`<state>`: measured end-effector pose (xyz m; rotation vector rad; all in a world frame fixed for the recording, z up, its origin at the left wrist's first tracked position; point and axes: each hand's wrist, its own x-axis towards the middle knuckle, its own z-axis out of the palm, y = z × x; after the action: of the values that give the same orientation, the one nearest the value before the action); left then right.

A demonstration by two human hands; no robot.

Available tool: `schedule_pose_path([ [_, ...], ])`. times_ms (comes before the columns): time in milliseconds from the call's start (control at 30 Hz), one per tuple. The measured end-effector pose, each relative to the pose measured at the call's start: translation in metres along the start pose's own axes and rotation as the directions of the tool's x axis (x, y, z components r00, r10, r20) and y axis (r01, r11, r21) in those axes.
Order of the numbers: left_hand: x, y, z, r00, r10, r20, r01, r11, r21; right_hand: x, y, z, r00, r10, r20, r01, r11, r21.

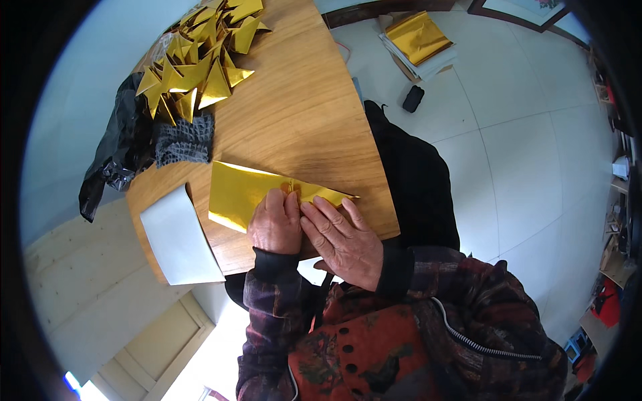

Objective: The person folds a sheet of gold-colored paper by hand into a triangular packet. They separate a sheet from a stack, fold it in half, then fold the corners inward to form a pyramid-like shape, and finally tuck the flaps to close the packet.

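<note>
A shiny gold foil paper sheet (pixel 237 190) lies on the wooden table, with a crease or fold running toward its narrow right end. My left hand (pixel 275 220) is closed at the middle of the sheet, fingers curled down and thumb pressed beside them on the foil. Right beside it, my right hand (pixel 344 240) lies flat with its fingers stretched over the sheet's near right part. The two hands nearly touch at the fingertips. Beneath the palms, the near edge of the paper is hidden.
Folded gold pieces (pixel 200 63) are piled at the far left of the wooden table (pixel 301 93). A dark textured cloth (pixel 184 140) and a black plastic bag (pixel 120 144) sit by them. A pale sheet (pixel 180 237) lies left. On the floor are gold paper (pixel 420 37) and a small black object (pixel 413 99).
</note>
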<state>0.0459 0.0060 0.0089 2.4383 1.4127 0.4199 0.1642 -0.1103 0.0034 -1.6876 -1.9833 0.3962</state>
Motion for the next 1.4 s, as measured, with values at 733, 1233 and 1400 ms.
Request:
schedule_pose_path([
  [733,-0.0002,0.0006,0.0002,1.000,-0.007,-0.017,0.007,1.000,0.002,-0.0011,0.0052,0.0016,1.000,-0.011,-0.003,0.011,0.998,-0.059],
  [1233,-0.0009,0.0016,-0.0005,0.999,-0.050,-0.018,0.050,0.999,0.021,-0.0033,0.0068,0.0079,0.998,-0.058,0.014,0.060,0.976,-0.209],
  [1400,-0.0013,0.0008,0.0028,0.994,-0.108,-0.026,0.108,0.994,0.003,-0.0049,0.0063,0.0093,0.996,-0.066,0.056,0.079,0.954,-0.288],
])
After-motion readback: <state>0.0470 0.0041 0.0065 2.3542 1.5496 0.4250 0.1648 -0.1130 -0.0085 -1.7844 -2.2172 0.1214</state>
